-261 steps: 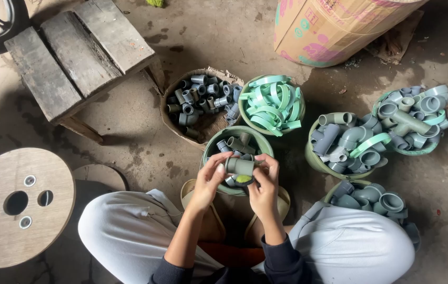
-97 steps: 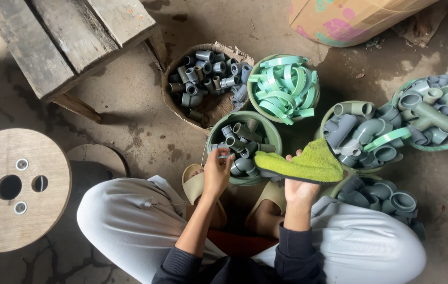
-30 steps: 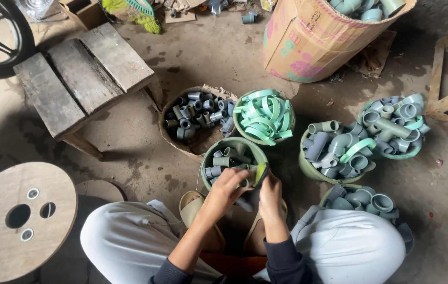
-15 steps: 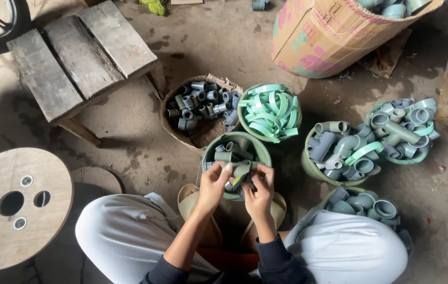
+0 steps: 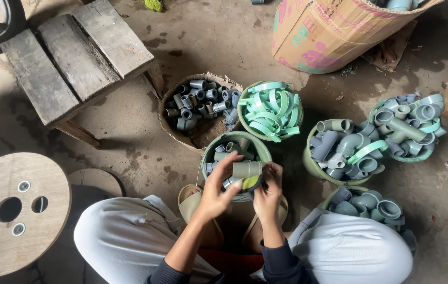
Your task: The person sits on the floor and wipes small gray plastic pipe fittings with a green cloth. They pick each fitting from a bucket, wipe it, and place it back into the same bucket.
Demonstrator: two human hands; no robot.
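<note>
Head view: both hands meet just above the green bowl point(image 5: 211, 150) of grey pipe pieces, in front of the knees. The left hand point(image 5: 217, 189) is curled around one end of a short grey pipe fitting point(image 5: 247, 169); the right hand point(image 5: 268, 192) pinches the other end, seemingly with a yellow-green scrap point(image 5: 250, 182) tucked beneath. The fitting's long axis runs left to right, level between the two hands, equally near each. More filled bowls sit on the floor point(image 5: 145, 142) to the right.

Both our hands meet over the green bowl point(image 5: 211, 152) of grey fittings: left hand point(image 5: 217, 190) and right hand point(image 5: 268, 193) share a grip on a short grey pipe piece point(image 5: 246, 169), yellow-green cloth point(image 5: 250, 182) beneath.
</note>
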